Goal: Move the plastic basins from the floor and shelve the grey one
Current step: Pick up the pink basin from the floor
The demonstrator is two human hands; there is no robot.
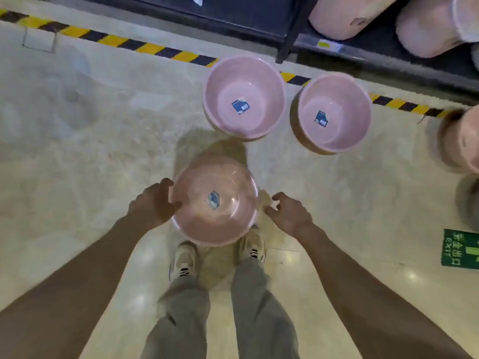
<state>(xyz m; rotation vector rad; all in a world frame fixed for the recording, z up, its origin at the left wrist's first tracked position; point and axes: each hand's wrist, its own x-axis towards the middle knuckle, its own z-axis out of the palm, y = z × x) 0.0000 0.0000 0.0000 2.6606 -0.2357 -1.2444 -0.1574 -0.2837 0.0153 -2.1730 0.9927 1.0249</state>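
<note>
A pink plastic basin (207, 218) with a blue label inside is just in front of my feet. My left hand (153, 203) touches its left rim, thumb over the edge. My right hand (290, 212) hovers a little to the right of the basin, fingers spread, holding nothing. Two more pink basins (228, 81) (347, 99) stand upright on the floor farther ahead, each with a label on its bottom. Part of a grey basin (469, 200) shows at the right edge, below another pink one (464, 141).
A dark shelf (375, 47) runs along the top right with pink basins (344, 14) lying on it. Yellow-black hazard tape (145, 47) marks the floor before the shelf. A green exit sign (458, 251) is stuck to the floor at right. My shoes (185, 260) stand beneath the basin.
</note>
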